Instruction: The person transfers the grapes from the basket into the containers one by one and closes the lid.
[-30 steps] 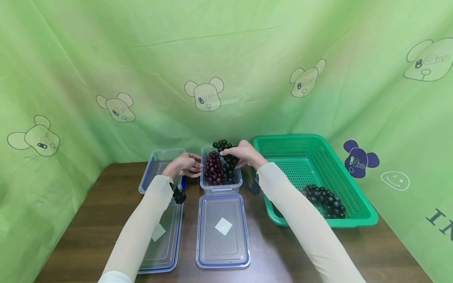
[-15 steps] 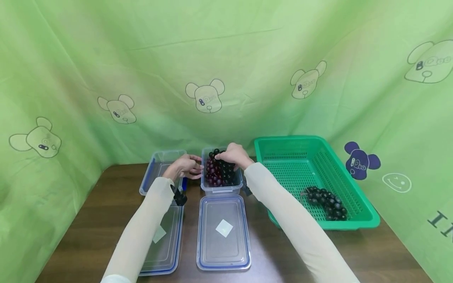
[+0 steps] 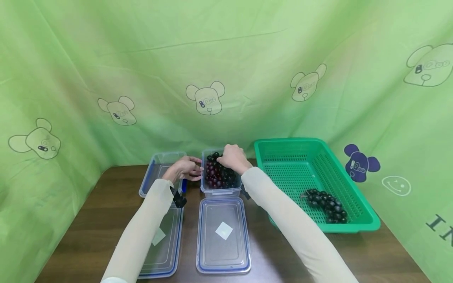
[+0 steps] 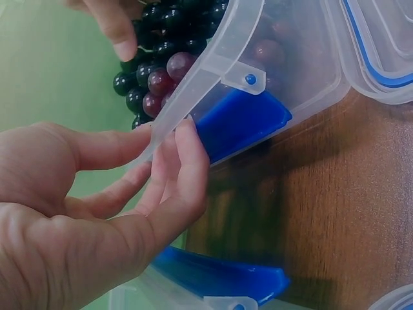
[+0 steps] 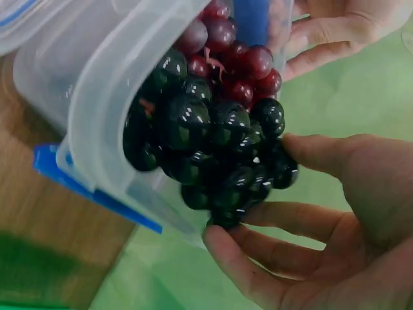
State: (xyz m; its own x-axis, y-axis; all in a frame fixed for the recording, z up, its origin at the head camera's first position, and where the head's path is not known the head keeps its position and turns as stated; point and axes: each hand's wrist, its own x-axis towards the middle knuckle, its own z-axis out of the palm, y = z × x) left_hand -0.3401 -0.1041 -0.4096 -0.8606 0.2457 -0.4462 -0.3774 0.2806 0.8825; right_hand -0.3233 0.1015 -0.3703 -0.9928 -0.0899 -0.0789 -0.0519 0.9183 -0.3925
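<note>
At the back centre of the table, a clear plastic container (image 3: 222, 192) holds a bunch of dark red grapes (image 3: 213, 175) on its left side. My right hand (image 3: 234, 158) grips the end of a bunch of black grapes (image 5: 213, 139), thumb on one side and fingers on the other. Most of this bunch lies inside the container beside the red one, its held end at the far rim. My left hand (image 3: 186, 169) pinches the container's left rim between thumb and fingers, near a blue side latch (image 4: 245, 126). The right hand partly covers the black grapes in the head view.
On the right stands a green basket (image 3: 260, 153) with another bunch of black grapes (image 3: 327, 205) inside. A second clear container (image 3: 155, 173) is at left. Two blue-edged lids, one at centre (image 3: 223, 251) and one at left (image 3: 162, 255), lie nearer. A green curtain (image 3: 226, 47) hangs behind.
My right hand has moved slightly left and lowered the black grapes into the container beside the red ones. The left hand stays at the rim.
</note>
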